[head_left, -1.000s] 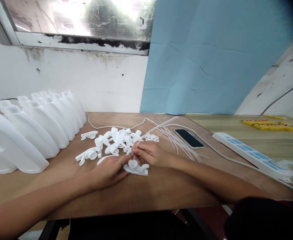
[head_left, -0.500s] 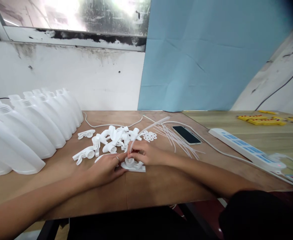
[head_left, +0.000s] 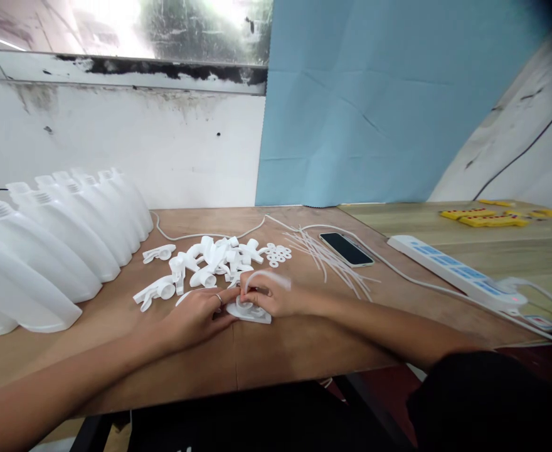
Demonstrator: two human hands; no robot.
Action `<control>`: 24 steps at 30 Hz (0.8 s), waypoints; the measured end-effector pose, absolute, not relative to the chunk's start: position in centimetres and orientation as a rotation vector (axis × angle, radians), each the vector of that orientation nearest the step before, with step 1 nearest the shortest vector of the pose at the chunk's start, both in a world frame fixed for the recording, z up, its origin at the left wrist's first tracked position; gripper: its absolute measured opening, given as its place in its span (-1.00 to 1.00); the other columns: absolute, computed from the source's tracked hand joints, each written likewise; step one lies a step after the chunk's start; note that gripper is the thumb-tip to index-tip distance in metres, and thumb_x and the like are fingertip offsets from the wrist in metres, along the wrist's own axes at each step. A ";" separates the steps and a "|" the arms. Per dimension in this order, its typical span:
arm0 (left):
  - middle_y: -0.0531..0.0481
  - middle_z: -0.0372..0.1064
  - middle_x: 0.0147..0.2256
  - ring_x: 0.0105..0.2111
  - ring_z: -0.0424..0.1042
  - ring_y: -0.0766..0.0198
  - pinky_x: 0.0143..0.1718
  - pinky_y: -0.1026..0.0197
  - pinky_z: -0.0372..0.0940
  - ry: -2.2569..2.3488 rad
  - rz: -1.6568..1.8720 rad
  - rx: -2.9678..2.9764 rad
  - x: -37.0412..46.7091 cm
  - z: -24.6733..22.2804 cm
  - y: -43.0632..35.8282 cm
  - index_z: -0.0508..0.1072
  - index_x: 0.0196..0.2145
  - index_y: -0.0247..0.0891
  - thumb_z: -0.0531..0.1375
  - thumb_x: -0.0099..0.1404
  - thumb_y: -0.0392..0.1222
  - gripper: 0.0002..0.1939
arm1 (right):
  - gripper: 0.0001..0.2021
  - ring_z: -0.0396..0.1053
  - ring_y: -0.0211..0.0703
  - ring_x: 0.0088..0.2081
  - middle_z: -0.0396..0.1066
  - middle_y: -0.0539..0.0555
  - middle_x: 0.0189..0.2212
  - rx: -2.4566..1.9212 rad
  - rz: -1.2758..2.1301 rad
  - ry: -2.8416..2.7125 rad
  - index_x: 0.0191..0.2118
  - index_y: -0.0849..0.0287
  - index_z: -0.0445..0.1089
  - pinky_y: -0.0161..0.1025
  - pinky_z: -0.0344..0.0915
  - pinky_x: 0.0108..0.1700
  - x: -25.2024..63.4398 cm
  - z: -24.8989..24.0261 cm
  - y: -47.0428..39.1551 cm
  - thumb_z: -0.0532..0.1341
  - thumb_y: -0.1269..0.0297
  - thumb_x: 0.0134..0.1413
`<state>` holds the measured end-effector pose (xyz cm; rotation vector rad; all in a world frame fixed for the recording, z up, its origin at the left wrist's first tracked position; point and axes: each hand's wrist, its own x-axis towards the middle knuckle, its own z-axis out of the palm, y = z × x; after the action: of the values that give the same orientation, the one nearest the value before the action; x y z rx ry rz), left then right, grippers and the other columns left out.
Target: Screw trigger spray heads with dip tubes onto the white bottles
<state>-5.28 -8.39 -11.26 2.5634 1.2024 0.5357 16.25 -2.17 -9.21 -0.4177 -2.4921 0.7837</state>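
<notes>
Near the front of the table, a white plastic spray head [head_left: 258, 315] lies on its side. My left hand [head_left: 204, 312], with a ring on one finger, is closed on its left edge and keeps it against the tabletop. Fingertips of my right hand [head_left: 273, 297] pinch a translucent plastic tube [head_left: 276, 277] low down, right over the spray head's round opening. The tube's free part curves over to the right above my knuckles and is blurred. Whether its lower end is inside the opening is hidden by my fingers.
Behind my hands lie a pile of white spray head parts [head_left: 217, 254], several small white rings [head_left: 278, 252] and loose thin tubes [head_left: 320, 254]. White bottles [head_left: 64, 232] stand in rows at left. A phone [head_left: 346, 248], cable and power strip [head_left: 455, 270] are at right.
The tube's free end has swung down and bent over to the right, from standing up high to just above my right hand. The spray head stays in place under my left hand.
</notes>
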 end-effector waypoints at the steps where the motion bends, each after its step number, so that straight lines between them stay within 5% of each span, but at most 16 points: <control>1: 0.00 0.47 -0.29 -0.30 0.46 0.19 -0.22 0.20 0.30 1.209 0.538 2.562 -5.3 -11.3 -8.4 0.39 -0.05 -0.16 0.10 0.38 -0.17 -0.79 | -0.83 0.30 -0.24 -0.40 0.37 0.02 -0.46 -0.409 0.765 -2.494 -0.43 0.19 0.31 -0.29 0.23 -0.31 16.2 -9.3 -2.1 0.14 0.32 0.19; 7: -0.05 0.50 -0.22 -0.23 0.47 0.14 -0.18 0.15 0.34 1.270 0.594 2.487 -5.4 -11.1 -8.5 0.38 0.05 -0.19 0.14 0.32 -0.18 -0.66 | -0.76 0.27 -0.26 -0.42 0.35 0.01 -0.48 -0.413 0.967 -2.400 -0.37 0.22 0.36 -0.31 0.20 -0.36 15.8 -9.5 -0.9 0.17 0.16 0.23; 15: 0.04 0.52 -0.27 -0.26 0.49 0.23 -0.10 0.18 0.34 1.214 0.990 2.058 -5.7 -9.7 -8.4 0.32 0.01 -0.20 0.26 0.23 -0.13 -0.59 | -0.36 0.34 -0.23 -0.22 0.29 0.08 -0.16 -0.280 1.504 -2.106 0.13 0.14 0.20 -0.27 0.28 -0.21 16.8 -7.3 0.3 0.31 -0.13 0.05; 19: 0.08 0.50 -0.36 -0.35 0.45 0.25 -0.23 0.21 0.34 1.319 1.115 1.943 -6.2 -8.6 -8.1 0.26 -0.01 -0.18 0.31 0.20 0.00 -0.52 | -0.46 0.32 -0.20 -0.27 0.36 0.01 -0.29 -0.548 1.286 -2.248 -0.13 0.17 0.36 -0.28 0.25 -0.25 16.4 -6.2 -0.5 0.46 -0.02 -0.18; 24: 0.05 0.50 -0.28 -0.39 0.45 0.22 -0.34 0.18 0.35 1.488 0.863 2.408 -7.5 -5.8 -8.9 0.35 -0.09 -0.15 0.26 0.25 0.06 -0.64 | -0.67 0.28 -0.23 -0.43 0.36 -0.02 -0.46 -0.663 1.180 -2.134 -0.34 0.19 0.38 -0.29 0.22 -0.38 15.1 -4.5 -1.8 0.42 0.07 -0.11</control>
<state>-7.45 -8.86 -5.80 2.4079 1.4885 0.8627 15.11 -1.84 -4.46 -0.6630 -2.1345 1.1797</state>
